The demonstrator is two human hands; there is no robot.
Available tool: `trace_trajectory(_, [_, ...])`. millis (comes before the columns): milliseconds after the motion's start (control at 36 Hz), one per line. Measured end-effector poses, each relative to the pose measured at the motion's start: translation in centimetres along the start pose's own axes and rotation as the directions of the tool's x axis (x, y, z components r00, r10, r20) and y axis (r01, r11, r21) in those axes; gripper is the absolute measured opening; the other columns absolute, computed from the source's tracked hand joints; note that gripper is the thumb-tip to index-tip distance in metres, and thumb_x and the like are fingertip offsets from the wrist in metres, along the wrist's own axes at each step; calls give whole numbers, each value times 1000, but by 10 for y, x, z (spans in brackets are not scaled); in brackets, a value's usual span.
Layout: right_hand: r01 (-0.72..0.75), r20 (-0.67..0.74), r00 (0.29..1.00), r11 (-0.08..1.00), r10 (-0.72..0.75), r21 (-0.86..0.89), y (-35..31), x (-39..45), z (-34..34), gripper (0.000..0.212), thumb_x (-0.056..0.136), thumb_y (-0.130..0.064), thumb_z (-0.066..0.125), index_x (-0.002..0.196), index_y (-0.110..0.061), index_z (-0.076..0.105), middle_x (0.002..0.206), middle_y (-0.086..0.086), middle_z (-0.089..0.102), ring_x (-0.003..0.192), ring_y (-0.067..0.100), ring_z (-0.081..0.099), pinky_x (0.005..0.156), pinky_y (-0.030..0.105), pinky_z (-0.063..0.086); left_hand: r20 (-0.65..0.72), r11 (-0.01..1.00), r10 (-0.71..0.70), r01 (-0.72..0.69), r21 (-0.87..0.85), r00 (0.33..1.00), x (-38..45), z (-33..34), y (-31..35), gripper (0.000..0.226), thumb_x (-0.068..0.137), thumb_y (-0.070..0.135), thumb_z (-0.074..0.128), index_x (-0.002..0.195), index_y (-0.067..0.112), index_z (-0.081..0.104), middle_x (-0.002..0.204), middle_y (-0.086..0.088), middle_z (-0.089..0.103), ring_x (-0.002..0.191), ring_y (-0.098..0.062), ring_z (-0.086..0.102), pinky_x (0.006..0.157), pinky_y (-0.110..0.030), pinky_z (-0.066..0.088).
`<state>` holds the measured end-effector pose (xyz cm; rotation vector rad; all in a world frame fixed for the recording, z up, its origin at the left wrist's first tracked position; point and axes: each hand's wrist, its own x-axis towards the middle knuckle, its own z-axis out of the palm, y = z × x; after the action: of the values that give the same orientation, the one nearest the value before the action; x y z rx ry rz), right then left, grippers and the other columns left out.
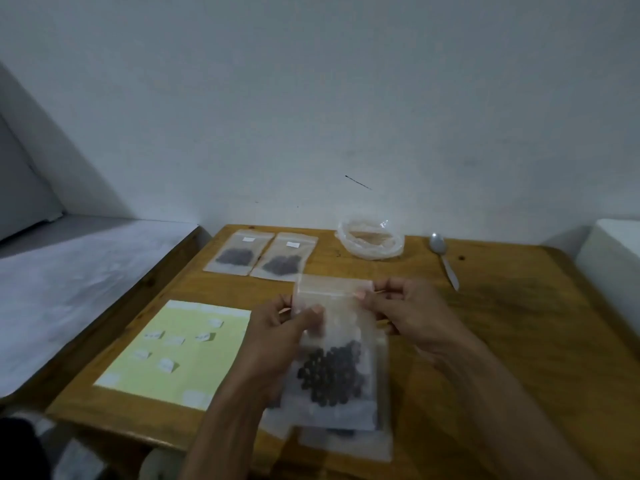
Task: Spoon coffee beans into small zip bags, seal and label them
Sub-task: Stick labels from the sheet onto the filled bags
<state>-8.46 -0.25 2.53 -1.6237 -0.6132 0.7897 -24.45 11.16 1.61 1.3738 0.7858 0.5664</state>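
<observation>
Bag 3 at the seal step

Bench (502,341) is wooden, set vs a pale wall. On its left lies 1 green label sheet (180,351) w/ approx. 5–6 white labels left in the middle; blur stops a firm count. At the back: 2 filled, labelled zip bags (259,254) side by side, 1 crumpled clear plastic bag (372,242) to their right, 1 spoon (443,258) further right, bowl toward the wall.

Held bag (332,358) is upright above the near edge, long axis vertical, coffee beans (332,375) pooled at the bottom, zip strip on top running left-right between both hands. 1–2 more bags seem to lie flat under it; can't tell which.

Left hand (277,327) grip: thumb and fingers pinched on the strip's left end. Right hand (412,313) grip: pinched on the right end. Both equally near; the seal prob. turns on running a pinch along that horizontal strip. Label sheet is nearer the left hand for the step after.
</observation>
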Motion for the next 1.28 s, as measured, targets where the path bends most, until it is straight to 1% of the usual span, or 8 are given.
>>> trace_trajectory(83, [-25, 54, 998, 995, 20, 97, -2, 7, 20, 22, 83, -24, 77, 92, -4, 75, 93, 13, 75, 83, 24, 68, 78, 44, 55, -39, 998, 0, -3, -67, 999, -7, -13, 5, 17, 88, 16, 71, 100, 4, 71, 93, -18, 75, 84, -32, 73, 74, -44, 59])
trace_trajectory(250, [9, 182, 983, 996, -26, 93, -14, 18, 75, 40, 75, -30, 79, 87, 7, 71, 97, 31, 68, 81, 31, 60, 79, 46, 52, -227, 989, 42, -72, -126, 973, -23, -48, 6, 38, 91, 29, 66, 93, -8, 71, 88, -21, 75, 87, -37, 73, 80, -53, 57])
trace_trajectory(389, [76, 298, 952, 997, -65, -25, -20, 29, 133, 24, 85, -29, 76, 78, -6, 73, 67, -1, 70, 63, 13, 57, 56, 26, 45, -386, 982, -33, -41, -182, 922, -31, -94, 0, 26, 93, 28, 64, 88, 6, 77, 85, -13, 77, 78, -26, 75, 59, -37, 55])
trace_trajectory(472, [170, 323, 940, 973, -112, -155, -20, 36, 168, 27, 90, -38, 70, 83, -12, 74, 74, -5, 73, 67, 7, 63, 58, 23, 48, -514, 982, -55, -46, -183, 856, -36, -127, -6, 25, 93, 29, 64, 89, 8, 75, 82, -8, 78, 73, -19, 75, 59, -36, 56])
trace_trajectory(583, [356, 343, 915, 829, -214, -432, -14, 48, 204, 23, 91, -35, 70, 78, -16, 73, 75, -7, 69, 67, 6, 62, 59, 23, 48, -669, 984, -43, -85, -158, 742, -43, -170, -12, 23, 93, 26, 66, 86, 5, 73, 73, -4, 77, 69, -17, 74, 54, -34, 59])
trace_trajectory(694, [411, 421, 894, 652, -152, -638, -3, 54, 234, 36, 91, -38, 69, 72, -8, 73, 71, 6, 73, 64, 23, 68, 61, 41, 57, -748, 976, -41, -135, -173, 662, -46, -202, -19, 27, 93, 24, 66, 81, 1, 70, 66, -6, 75, 55, -14, 71, 46, -28, 56])
trace_trajectory(944, [368, 378, 922, 488, -82, -791, 16, 49, 267, 43, 80, -63, 63, 72, -21, 67, 73, -6, 69, 81, 21, 65, 89, 45, 44, -818, 970, -36, -175, -165, 574, -47, -231, -25, 31, 93, 26, 68, 82, -4, 69, 60, -5, 72, 50, -11, 66, 43, -23, 52])
trace_trajectory(1278, [374, 397, 914, 544, -80, -751, 14, 40, 272, 34, 90, -43, 66, 70, -16, 66, 68, -2, 69, 74, 23, 67, 84, 45, 53, -812, 963, -50, -188, -194, 581, -47, -231, -25, 30, 92, 27, 68, 72, 4, 68, 59, -2, 71, 57, -15, 70, 48, -29, 57])
